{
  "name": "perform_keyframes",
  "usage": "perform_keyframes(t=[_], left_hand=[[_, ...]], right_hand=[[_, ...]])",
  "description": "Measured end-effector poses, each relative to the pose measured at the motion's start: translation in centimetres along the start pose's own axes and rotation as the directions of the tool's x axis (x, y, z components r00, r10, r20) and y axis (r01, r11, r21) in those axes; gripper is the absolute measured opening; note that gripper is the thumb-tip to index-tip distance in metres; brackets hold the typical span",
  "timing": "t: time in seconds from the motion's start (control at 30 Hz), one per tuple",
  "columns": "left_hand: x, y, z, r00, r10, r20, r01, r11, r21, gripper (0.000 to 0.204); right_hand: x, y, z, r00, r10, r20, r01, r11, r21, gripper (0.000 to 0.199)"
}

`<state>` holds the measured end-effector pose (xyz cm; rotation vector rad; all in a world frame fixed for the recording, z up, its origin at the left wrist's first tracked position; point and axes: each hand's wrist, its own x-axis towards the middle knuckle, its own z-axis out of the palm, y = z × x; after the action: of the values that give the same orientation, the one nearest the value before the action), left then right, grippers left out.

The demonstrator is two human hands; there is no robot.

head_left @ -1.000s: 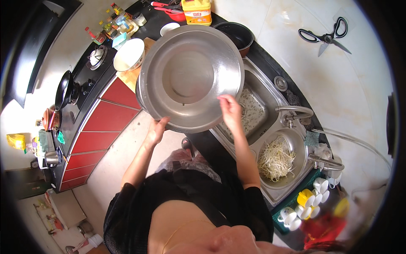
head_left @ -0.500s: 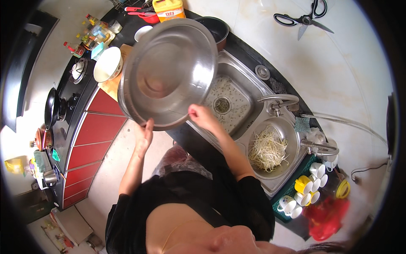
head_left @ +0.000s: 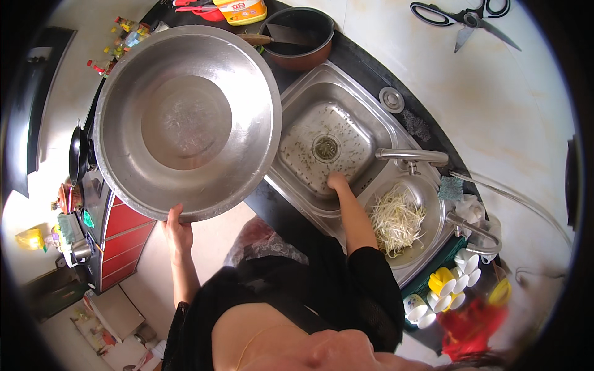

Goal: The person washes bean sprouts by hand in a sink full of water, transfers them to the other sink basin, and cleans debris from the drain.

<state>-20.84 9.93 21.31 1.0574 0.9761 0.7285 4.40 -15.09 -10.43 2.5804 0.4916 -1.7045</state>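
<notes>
The left hand (head_left: 178, 232) has its fingers bent at the near rim of a wide steel basin (head_left: 250, 139); one finger lies over the edge, and the others are partly hidden. So it is closed only around this rim. The right hand (head_left: 337, 181) is inside the outline of the larger sink bowl (head_left: 328, 117), by its near corner, beside the wall toward the smaller bowl. Its fingers appear curled together, but I cannot tell whether they have hold of something, or whether they touch the metal.

The basin is at the left of the sink, with its right edge just over the sink's left rim. I cannot tell whether the counter supports it below. Small greenish bits are scattered on the floor of the larger sink bowl, around the drain (head_left: 326, 148).

In the smaller bowl (head_left: 436, 232) lies a heap of white sprouts (head_left: 397, 221). Above the sink's far corner stands a dark pot (head_left: 303, 60), and across its opening is seen a knife (head_left: 291, 35) with a wooden handle. Near the sink's back edge is a round metal stopper (head_left: 391, 99). Scissors (head_left: 470, 20) are on the wall.
</notes>
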Motion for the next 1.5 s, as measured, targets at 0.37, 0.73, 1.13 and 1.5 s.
perform_keyframes(t=[0.37,0.73,1.13,1.5], left_hand=[[-1.0,0.3,0.0,0.999,-0.001,-0.039,0.001,1.000,-0.009,0.027],[-1.7,-0.2,-1.0,0.988,0.140,-0.068,-0.112,0.944,0.311,0.020],[-1.9,0.4,0.5,0.992,-0.048,-0.119,0.047,0.999,-0.010,0.024],[-1.8,0.5,0.7,0.995,-0.013,-0.096,0.015,1.000,0.026,0.022]], right_hand=[[1.8,-0.7,2.1,0.890,-0.217,-0.400,0.208,0.976,-0.067,0.024],[3.1,-1.3,2.6,0.765,-0.103,-0.636,0.186,0.980,0.065,0.023],[2.8,-2.1,2.2,0.833,-0.036,-0.553,0.114,0.988,0.107,0.029],[3.1,-2.3,2.1,0.885,-0.020,-0.465,0.072,0.993,0.094,0.030]])
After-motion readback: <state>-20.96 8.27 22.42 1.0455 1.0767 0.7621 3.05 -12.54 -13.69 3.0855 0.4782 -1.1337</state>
